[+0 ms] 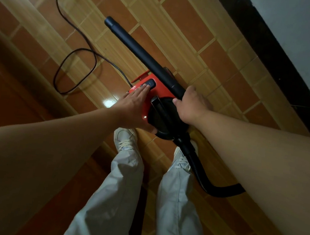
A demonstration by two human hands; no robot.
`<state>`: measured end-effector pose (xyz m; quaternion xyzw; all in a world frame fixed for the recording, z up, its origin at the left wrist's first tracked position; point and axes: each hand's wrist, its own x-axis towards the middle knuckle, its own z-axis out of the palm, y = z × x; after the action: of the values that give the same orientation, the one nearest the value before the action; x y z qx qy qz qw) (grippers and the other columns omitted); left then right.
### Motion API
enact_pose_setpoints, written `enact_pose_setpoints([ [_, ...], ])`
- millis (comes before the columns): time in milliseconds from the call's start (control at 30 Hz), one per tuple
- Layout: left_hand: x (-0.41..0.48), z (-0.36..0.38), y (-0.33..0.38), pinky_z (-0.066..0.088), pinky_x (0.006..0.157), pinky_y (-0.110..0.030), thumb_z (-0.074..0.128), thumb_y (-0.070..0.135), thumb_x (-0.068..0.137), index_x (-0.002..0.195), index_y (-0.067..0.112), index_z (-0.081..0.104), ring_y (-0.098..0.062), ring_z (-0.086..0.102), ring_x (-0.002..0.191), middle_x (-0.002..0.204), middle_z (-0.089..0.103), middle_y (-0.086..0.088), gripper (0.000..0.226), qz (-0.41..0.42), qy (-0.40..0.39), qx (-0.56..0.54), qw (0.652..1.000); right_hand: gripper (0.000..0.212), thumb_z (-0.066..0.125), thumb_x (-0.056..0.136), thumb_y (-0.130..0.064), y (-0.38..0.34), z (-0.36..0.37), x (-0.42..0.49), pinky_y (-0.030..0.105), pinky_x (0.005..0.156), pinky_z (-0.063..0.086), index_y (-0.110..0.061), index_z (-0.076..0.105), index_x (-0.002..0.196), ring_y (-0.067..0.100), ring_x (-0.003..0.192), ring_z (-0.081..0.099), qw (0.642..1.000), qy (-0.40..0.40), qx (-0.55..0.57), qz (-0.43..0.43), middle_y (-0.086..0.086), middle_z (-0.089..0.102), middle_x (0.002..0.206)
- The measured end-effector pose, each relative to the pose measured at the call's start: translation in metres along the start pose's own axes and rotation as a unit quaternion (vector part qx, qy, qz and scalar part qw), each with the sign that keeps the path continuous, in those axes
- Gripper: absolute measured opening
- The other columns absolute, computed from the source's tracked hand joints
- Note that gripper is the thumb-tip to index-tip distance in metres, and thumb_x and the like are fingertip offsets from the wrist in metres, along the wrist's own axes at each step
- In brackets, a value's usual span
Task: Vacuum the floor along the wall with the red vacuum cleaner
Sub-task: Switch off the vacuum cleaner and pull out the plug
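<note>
The red vacuum cleaner [159,91] is held above the tiled floor, in front of my feet. Its black rigid tube [137,50] points up-left, its open end away from the wall. My left hand [132,106] lies flat along the red body, straight fingers touching the dark switch [150,83]. My right hand [191,103] grips the base of the black tube where it joins the body. A black hose [205,179] leaves the black rear of the vacuum and curves right, under my right forearm.
A black power cord [77,58] loops over the brown and tan tiled floor [186,32] to the left. A dark skirting board [279,59] and white wall [308,27] run along the right. My legs in pale trousers and white shoes [124,139] stand below.
</note>
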<state>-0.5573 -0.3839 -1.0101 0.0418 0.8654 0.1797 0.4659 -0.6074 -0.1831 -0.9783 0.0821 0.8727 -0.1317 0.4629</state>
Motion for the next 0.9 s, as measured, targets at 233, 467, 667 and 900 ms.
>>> enact_pose_setpoints([
  [233,0.006,0.006,-0.004,-0.001,0.126,-0.044,0.079,0.074,0.062,0.160,0.016,-0.014,-0.021,-0.008,0.156,0.170,-0.011,-0.005,0.147,0.034,0.032,0.098,0.994,0.045,0.055,0.103,-0.044,-0.005,0.011,0.007,0.038,0.069,0.045,-0.010,0.044,0.130,0.029,0.091,0.060,1.000,0.014,0.003,0.023,0.011,0.064,0.118],
  [467,0.005,0.006,-0.002,-0.011,0.118,-0.033,0.076,0.070,0.071,0.159,0.012,-0.016,-0.020,-0.010,0.156,0.169,-0.010,-0.009,0.140,0.033,0.039,0.101,0.994,0.047,0.056,0.103,-0.042,-0.006,0.020,0.011,0.038,0.070,0.044,-0.008,0.043,0.133,0.033,0.109,0.064,0.999,0.017,-0.018,0.036,0.013,0.064,0.124],
  [667,0.010,0.003,-0.002,-0.005,0.123,-0.038,0.076,0.072,0.068,0.160,0.009,-0.011,-0.021,-0.003,0.157,0.170,-0.003,-0.011,0.141,0.033,0.040,0.115,0.992,0.047,0.056,0.103,-0.042,-0.007,0.024,0.016,0.038,0.071,0.044,-0.008,0.042,0.134,0.034,0.111,0.063,0.998,0.030,-0.026,0.040,0.013,0.063,0.125],
  [900,0.014,0.000,0.001,0.002,0.128,-0.045,0.077,0.073,0.066,0.158,0.005,-0.008,-0.024,0.008,0.156,0.169,0.012,-0.013,0.143,0.028,0.047,0.123,0.991,0.047,0.056,0.103,-0.042,-0.009,0.027,0.020,0.041,0.076,0.049,-0.009,0.042,0.134,0.034,0.114,0.062,0.998,0.035,-0.018,0.047,0.012,0.062,0.126],
])
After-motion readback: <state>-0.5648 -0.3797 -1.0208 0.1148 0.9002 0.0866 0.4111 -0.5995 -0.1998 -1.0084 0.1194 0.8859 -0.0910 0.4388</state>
